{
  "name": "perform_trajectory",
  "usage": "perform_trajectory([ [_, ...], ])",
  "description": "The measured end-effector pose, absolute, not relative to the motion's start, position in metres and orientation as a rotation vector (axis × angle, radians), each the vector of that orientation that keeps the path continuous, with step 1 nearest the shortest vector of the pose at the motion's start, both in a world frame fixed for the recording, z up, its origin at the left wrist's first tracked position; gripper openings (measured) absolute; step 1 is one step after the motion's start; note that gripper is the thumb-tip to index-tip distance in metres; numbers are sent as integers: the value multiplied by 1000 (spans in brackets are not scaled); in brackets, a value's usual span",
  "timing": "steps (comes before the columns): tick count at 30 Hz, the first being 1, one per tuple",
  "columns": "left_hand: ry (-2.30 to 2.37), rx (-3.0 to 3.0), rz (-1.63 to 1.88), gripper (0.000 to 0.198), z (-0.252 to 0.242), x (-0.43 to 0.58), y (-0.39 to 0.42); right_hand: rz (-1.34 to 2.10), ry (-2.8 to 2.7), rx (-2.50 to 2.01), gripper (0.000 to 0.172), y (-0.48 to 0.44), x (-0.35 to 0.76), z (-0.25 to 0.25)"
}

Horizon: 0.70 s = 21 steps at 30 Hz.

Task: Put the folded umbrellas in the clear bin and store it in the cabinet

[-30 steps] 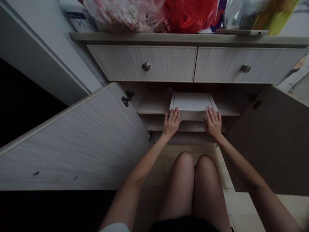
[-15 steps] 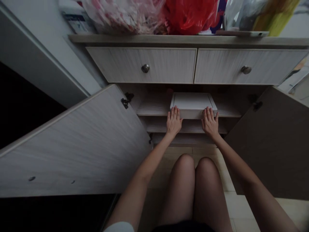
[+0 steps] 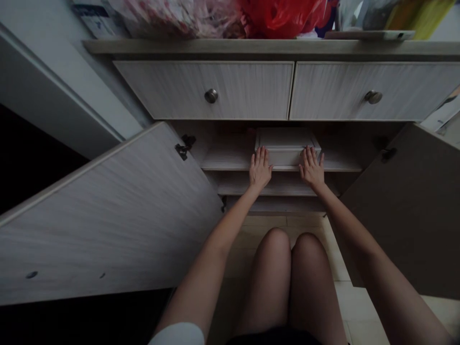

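Head view: left hand [image 3: 260,170], right hand [image 3: 312,168] against white box [image 3: 283,157]; shelf [image 3: 226,157] beneath.

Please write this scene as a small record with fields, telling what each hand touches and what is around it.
Left hand: open, fingers extended, at the left part of the box front
Right hand: open, fingers extended, at the right part of the box front
White box: on the upper shelf, front near its edge
Left door: open
Right door: open
Left drawer: closed
Right drawer: closed
Cabinet top: holds a red plastic bag, among other things
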<state>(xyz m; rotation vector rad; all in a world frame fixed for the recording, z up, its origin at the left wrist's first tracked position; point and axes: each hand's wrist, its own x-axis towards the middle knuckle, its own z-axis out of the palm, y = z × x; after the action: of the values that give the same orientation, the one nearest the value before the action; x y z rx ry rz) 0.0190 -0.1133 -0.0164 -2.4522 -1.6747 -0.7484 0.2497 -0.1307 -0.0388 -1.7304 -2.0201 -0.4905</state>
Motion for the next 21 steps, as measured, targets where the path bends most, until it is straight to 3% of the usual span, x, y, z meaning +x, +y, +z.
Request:
perform_trajectory([
  [21, -1674, -2469, -686, 71, -2, 22, -47, -394, -2075, -1843, 70, -67, 252, -21],
])
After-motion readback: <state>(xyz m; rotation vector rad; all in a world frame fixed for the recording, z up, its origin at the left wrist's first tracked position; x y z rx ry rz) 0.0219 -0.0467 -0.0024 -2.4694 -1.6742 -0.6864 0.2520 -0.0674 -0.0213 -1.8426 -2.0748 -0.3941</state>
